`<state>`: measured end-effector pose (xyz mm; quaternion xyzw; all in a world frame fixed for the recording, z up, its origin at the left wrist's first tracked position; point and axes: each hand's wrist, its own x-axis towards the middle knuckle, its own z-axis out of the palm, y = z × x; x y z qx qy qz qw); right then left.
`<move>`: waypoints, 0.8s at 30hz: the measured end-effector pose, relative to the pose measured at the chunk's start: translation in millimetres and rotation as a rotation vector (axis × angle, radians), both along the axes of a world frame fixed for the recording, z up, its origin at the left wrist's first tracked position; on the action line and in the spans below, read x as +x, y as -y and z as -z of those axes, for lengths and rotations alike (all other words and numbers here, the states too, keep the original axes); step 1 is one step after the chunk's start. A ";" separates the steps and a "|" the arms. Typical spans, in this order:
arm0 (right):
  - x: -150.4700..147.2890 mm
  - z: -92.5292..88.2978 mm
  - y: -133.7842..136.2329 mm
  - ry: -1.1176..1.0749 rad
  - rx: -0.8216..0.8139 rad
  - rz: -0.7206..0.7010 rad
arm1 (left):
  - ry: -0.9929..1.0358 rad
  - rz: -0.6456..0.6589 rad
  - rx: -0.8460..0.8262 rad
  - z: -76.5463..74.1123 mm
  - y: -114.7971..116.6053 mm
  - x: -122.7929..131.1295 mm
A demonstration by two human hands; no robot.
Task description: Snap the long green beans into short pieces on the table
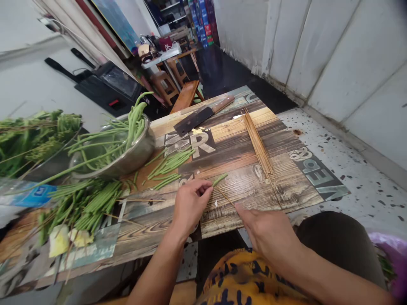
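Head view, down onto a low table with a wood-plank print.

1. Left hand: fingers curled, thumb and fingertips pinched on a short green bean piece. Held just above the table's near middle, free end up and to the right.

2. Right hand: close to the table's front edge, thumb and forefinger pressed together on the rear end of a thin bamboo skewer. Skewer angled up-left toward the left fingertips, touching or just short of the bean piece (contact hidden by the fingers).

3. Bundle of loose skewers: flat on the table, right of centre, well apart from both hands.

4. Cleaver, wooden handle: flat near the far edge.

5. Cut bean lengths: loose heap between the left hand and a metal bowl.

6. Long whole beans: draped in the bowl and over its rim.

7. Larger pile of cut beans: left of the left hand, with yellow scraps just beside it toward the front edge.

8. Leafy greens: far left, behind the bowl.

9. Wooden stools: beyond the table, on the dark floor.
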<state>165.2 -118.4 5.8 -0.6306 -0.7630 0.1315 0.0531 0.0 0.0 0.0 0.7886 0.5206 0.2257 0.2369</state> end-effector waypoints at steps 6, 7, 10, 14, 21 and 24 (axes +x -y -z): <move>-0.8 -10.5 -5.8 -0.012 -0.172 0.001 | 0.007 0.011 0.028 0.6 1.5 1.0; -1.2 -11.6 -6.6 -0.015 -0.202 0.000 | 0.006 0.012 0.029 0.3 1.7 1.1; -3.0 -12.8 -8.3 -0.020 -0.223 -0.011 | -0.003 0.019 0.029 -0.7 1.6 1.5; -5.7 -15.4 -10.8 -0.029 -0.243 -0.028 | 0.004 0.029 0.020 -0.9 0.8 1.6; -13.1 -24.1 -16.9 -0.042 -0.217 0.006 | -0.019 0.048 0.037 -0.3 -0.9 1.2; -17.9 -23.9 -17.8 -0.017 -0.176 0.009 | -0.032 0.056 0.034 -1.3 -1.3 1.3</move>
